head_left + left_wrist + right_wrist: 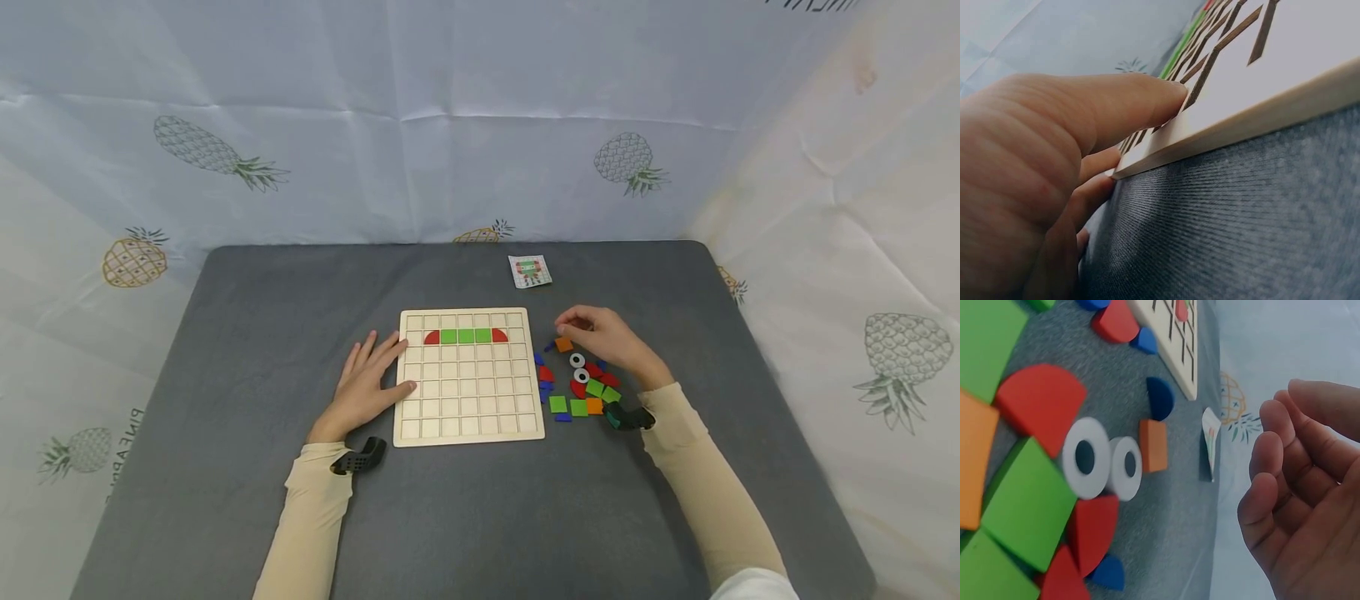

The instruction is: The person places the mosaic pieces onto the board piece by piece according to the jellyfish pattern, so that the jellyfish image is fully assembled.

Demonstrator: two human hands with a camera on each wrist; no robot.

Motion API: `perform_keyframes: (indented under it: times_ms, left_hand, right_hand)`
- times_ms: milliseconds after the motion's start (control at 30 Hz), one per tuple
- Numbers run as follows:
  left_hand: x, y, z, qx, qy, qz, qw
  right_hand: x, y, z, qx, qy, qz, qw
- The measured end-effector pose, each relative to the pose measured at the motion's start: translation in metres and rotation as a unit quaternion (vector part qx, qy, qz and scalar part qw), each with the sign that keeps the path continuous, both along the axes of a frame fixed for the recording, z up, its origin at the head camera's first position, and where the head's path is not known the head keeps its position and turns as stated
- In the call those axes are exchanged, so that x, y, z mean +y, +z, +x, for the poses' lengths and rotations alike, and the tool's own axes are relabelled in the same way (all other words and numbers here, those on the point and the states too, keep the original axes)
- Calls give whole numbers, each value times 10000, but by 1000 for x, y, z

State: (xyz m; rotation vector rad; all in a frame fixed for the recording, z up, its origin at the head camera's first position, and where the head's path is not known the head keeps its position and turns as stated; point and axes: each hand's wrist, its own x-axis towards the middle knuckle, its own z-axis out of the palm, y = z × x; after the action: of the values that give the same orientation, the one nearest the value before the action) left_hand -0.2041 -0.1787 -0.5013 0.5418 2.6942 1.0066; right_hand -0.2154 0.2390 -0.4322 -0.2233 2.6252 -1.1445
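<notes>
Touching the board [468, 392], the left hand [363, 390] lies spread; the right hand [609, 337] hovers, loosely curled, near an orange piece [564, 344].

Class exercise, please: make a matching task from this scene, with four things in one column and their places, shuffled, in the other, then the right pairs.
Things
1. Left hand
2. Right hand
3. Picture card
4. Three green squares in a row

Places
A. Near the far edge of the table
B. Between two red pieces
C. Touching the board
D. By the loose pieces

Pairs: 1-C, 2-D, 3-A, 4-B
</notes>
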Motion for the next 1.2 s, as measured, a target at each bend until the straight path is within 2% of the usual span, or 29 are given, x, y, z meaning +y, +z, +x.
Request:
perform_keyframes:
  times_ms: [267, 600, 900, 1200]
  left_hand:
    - [-1, -3, 0, 15, 39, 54, 10000]
    - [0, -1, 0, 22, 68, -13, 10000]
    - [1, 0, 0, 17, 72, -83, 9999]
    - [3, 0, 1, 4, 109, -85, 9999]
  right_hand:
    - [5, -4, 5, 38, -45, 167, 9998]
    - [5, -16, 3, -11, -74, 499, 9987]
    - [4, -21, 3, -29, 177, 923, 9956]
    - [5, -24, 2, -29, 207, 1080, 9939]
